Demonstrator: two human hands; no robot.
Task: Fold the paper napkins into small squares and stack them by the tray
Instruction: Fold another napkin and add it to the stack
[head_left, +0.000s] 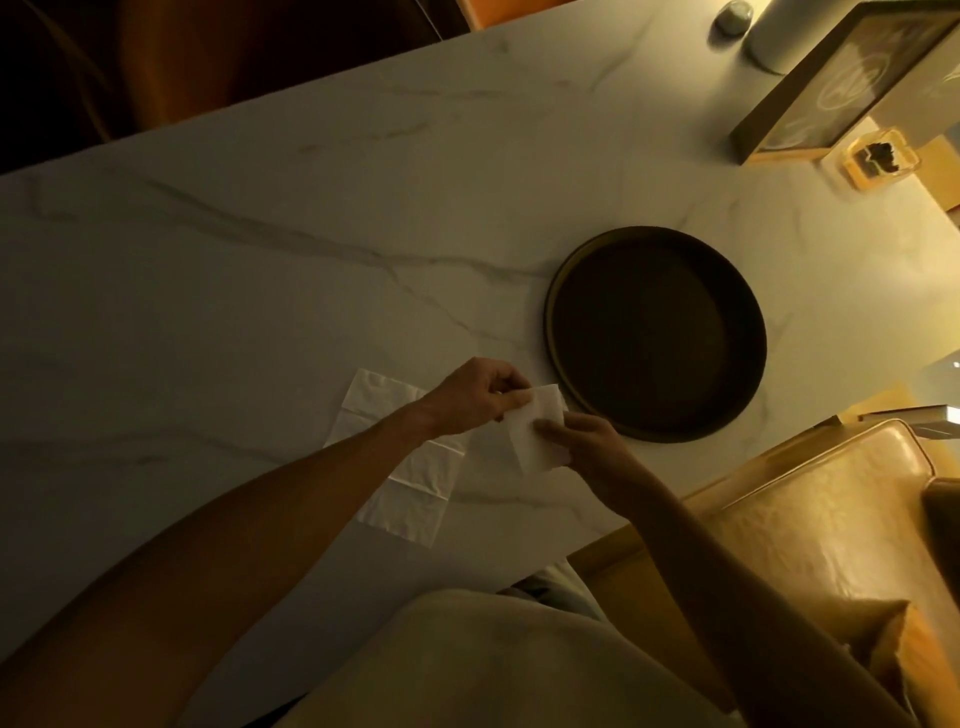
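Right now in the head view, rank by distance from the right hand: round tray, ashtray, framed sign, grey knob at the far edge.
From the right hand:
1. Round tray, just beyond it.
2. Ashtray, far right.
3. Framed sign, behind the ashtray.
4. Grey knob, at the table's far edge.

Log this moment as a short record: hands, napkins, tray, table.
left hand: pinching the top edge of the folded napkin
right hand: holding the same napkin's right side
open napkin: flat on the table, partly under the left forearm
tray: round, dark, nothing in it
table: pale marble
stack by tray: none visible
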